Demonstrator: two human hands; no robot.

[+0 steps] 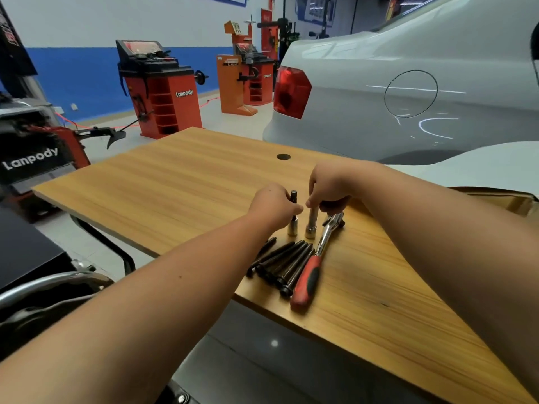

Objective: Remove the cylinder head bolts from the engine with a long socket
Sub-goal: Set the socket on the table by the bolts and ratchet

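Bolts (280, 265) lie nearest — left hand (272, 207) pinches bit socket (292, 220), right hand (329, 185) grips extension (311, 221).

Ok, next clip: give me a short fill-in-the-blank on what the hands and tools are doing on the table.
1. The left hand holds a bit socket standing ____ on the wooden table.
2. The right hand grips the top of the ____ extension bar.
3. The ratchet lying beside the bolts has a ____ and black handle.
4. Behind the table stands a ____ car.

Missing words: upright; silver; red; white
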